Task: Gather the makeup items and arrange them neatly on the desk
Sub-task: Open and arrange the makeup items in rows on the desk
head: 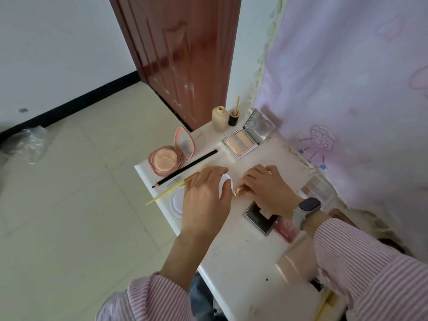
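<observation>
While my left hand (205,193) lies spread with straight fingers over a round white case (225,185), I judge the nearest risk to be the thin yellow brush handle (172,189) beside it, which overhangs the left edge of the desk (240,262); a sideways sweep of that hand could push it onto the floor tiles. Just past it lies a long black pencil (185,169), round and apt to roll if knocked.

From the head camera, my only view, my right hand (268,188) has its fingers curled down on a small gold-coloured piece (239,191), seemingly pinching it, though the knuckles hide the grip and I cannot tell what the piece is. It looks metallic and slick, so I think it could slip out.

At the far end of the desk a cream bottle (219,118) stands uncapped next to a black cap (233,119) with its applicator wand pointing up. Both are narrow and upright; a bump would likely tip them and the open bottle might spill.

Three compacts lie open: a rounded pink cushion compact (165,162) with a mirrored lid and soft puff, a square silvery powder palette (242,143) with a mirror, and a dark square case (260,218) partly under my right wrist. Hinged lids could snap shut or catch on my striped sleeve (370,262). A second white round disc (177,201) sits under my left hand's edge. An eyeshadow palette (318,188) lies half hidden by the pink curtain (347,89), easy to overlook.
</observation>
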A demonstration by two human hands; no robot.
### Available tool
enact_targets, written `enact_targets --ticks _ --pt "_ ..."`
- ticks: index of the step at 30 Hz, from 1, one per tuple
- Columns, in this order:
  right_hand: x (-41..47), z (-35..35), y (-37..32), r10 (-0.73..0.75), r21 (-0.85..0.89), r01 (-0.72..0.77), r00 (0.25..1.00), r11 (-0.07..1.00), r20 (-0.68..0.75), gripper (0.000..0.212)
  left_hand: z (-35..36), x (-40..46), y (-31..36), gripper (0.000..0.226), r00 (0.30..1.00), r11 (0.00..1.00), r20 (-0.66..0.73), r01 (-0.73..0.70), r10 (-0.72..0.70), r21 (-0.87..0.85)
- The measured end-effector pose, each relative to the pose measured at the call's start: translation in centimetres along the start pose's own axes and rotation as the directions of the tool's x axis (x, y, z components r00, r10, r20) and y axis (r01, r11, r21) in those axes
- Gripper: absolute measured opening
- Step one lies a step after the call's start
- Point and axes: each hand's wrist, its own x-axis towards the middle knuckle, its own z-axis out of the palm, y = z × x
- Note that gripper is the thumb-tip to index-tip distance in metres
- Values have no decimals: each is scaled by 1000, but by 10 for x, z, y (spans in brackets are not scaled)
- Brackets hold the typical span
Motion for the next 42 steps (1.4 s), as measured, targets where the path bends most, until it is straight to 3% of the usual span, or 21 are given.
enact_targets --ticks 3,6,8,10,12,15,17,19,21,23,28,30,33,36,39,41,42 --pt "-5 -20 -4 16 115 15 964 993 -266 13 0 -6 -1 23 999 998 -27 22 -23 -53" --pt "-14 -51 -6 231 494 -25 904 869 -360 7 4 -12 3 26 998 988 -20 61 -65 -144" --pt "-22 -70 -6 414 750 -69 865 658 -284 3 10 -19 11 30 998 983 1 62 -62 -172" --pt "-32 -84 -6 552 917 -88 819 389 -156 13 17 -26 21 38 999 983 21 29 -25 -182" --pt "-45 -89 -9 539 972 -105 842 208 -24 22 22 -32 30 45 998 977 56 22 -10 -214" --pt "-63 -86 -15 429 989 -131 891 -73 149 18 26 -39 36 32 996 972 73 -39 57 -231" --pt "-72 -83 -13 475 986 -164 866 -32 159 24 26 -43 38 37 986 978 88 -123 140 -169" --pt "-78 -81 -14 567 971 -202 818 131 94 31 25 -47 36 42 969 973 102 -218 226 -80" --pt "-82 -79 -18 603 935 -198 798 293 -20 29 25 -50 36 42 963 976 199 -156 184 -149" --pt "-86 -75 -21 577 915 -161 812 369 -90 26 27 -52 33 39 941 964 318 -31 118 -266" --pt "-102 -81 -8 330 929 -112 944 354 -12 18 28 -51 25 37 934 958 351 33 72 -286" --pt "-100 -80 -4 350 886 -205 935 416 52 15 27 -51 23 38 930 971 362 27 63 -238" --pt "-97 -78 -3 429 786 -268 903 557 4 27 28 -54 26 28 925 981 375 17 57 -191" --pt "-99 -81 0 375 828 -193 927 526 -22 21 29 -54 27 33 927 986 374 31 33 -163" --pt "-97 -81 3 381 850 -270 920 452 89 14 30 -54 28 30 928 986 372 40 23 -160" --pt "-94 -78 2 422 792 -312 904 525 76 31 31 -55 31 30 923 987 382 25 37 -156" --pt "-94 -79 0 427 785 -287 904 549 32 29 32 -54 32 31 922 987 385 23 41 -161"
